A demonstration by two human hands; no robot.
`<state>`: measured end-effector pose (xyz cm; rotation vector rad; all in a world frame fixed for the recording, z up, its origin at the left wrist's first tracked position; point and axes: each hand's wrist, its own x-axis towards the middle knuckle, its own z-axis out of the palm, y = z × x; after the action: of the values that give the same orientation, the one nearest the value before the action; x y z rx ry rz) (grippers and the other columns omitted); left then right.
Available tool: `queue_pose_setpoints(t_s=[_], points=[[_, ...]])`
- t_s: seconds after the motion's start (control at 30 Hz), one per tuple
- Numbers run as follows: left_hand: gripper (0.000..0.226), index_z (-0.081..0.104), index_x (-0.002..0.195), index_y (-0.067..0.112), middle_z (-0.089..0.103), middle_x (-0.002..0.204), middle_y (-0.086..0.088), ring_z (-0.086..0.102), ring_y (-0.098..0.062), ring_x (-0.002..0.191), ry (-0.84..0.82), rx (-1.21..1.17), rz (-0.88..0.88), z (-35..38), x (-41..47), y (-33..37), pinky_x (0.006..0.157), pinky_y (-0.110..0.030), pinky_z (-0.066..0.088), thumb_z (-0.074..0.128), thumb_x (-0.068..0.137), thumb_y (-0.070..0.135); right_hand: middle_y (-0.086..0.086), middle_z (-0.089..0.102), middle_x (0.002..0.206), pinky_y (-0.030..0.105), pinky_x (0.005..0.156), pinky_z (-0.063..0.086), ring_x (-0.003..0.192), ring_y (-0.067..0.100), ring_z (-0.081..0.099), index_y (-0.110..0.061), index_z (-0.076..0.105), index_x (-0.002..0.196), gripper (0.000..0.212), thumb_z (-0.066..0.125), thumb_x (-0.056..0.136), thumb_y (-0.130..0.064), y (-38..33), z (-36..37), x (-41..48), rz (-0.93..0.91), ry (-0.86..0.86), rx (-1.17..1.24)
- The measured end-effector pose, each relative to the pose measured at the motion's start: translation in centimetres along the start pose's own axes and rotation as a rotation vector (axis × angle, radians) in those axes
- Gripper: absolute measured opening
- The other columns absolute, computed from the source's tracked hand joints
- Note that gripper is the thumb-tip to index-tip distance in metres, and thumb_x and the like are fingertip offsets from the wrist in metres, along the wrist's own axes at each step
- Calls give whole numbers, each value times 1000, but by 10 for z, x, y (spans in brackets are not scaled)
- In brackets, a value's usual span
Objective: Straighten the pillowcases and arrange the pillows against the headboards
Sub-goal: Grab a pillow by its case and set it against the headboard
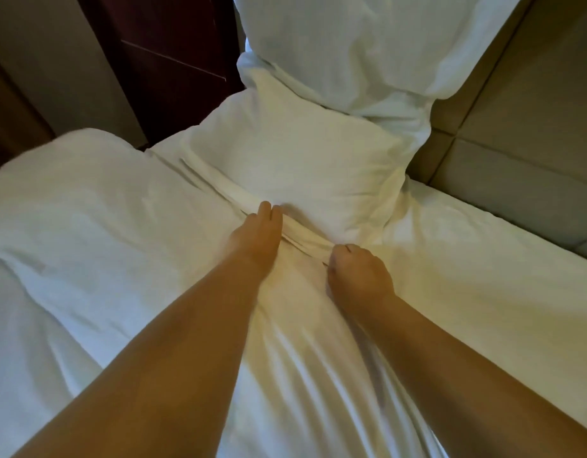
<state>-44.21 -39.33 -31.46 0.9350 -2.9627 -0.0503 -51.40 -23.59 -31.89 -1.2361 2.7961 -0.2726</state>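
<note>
A white pillow (pixel 295 160) lies flat on the bed, its loose pillowcase end (pixel 305 239) bunched into folds toward me. My left hand (pixel 257 239) presses on those folds with fingers straight and together. My right hand (pixel 358 276) is curled into a fist gripping the same bunched cloth. A second white pillow (pixel 368 44) stands above, leaning against the padded beige headboard (pixel 516 133) on the right.
A white duvet (pixel 70 226) covers the bed at the left. White sheet (pixel 467 276) stretches to the right up to the headboard. A dark wooden panel (pixel 166 61) and a beige wall stand beyond the bed's far edge.
</note>
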Motion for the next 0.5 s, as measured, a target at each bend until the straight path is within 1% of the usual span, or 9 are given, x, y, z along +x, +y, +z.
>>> queue_pose_setpoints(t_s=[0.07,0.13,0.23,0.37,0.43,0.5], points=[[46,32,138,12,39,123,-10,52,-31,102,1,-29,19,16,9,-2,68,-41,43,43,94,4,7,61,105,33,78,45,98,28,59,-11,62,98,15,55,85,-15,1,6,10,-34,-21,-37],[42,33,139,12,39,123,-11,51,-33,104,5,-39,-5,29,13,-4,72,-45,45,39,97,9,6,62,101,31,75,45,94,27,60,-12,64,94,15,60,80,-14,2,8,20,-78,-29,-68],[38,37,134,13,40,119,-12,50,-34,102,25,-59,-24,39,15,-7,67,-42,41,43,97,15,6,63,98,28,71,43,92,26,61,-13,63,88,19,62,70,-8,1,10,32,-70,-22,-65],[35,38,131,8,41,119,-14,49,-36,101,49,-73,-34,40,15,-4,64,-39,33,41,97,16,9,63,102,31,77,44,96,29,59,-9,63,93,16,60,78,-8,-5,14,34,-44,-23,-28],[34,38,129,6,41,119,-15,49,-36,101,50,-67,-46,39,13,-3,64,-39,32,40,96,12,10,63,103,32,77,44,97,29,59,-8,63,95,14,58,82,-10,-7,13,31,-41,-27,-19],[31,40,125,4,43,118,-16,50,-36,101,52,-46,-60,37,8,-3,65,-41,37,39,94,7,11,63,104,32,77,43,97,30,59,-7,63,96,14,56,84,-9,-9,10,26,-38,-45,-14]])
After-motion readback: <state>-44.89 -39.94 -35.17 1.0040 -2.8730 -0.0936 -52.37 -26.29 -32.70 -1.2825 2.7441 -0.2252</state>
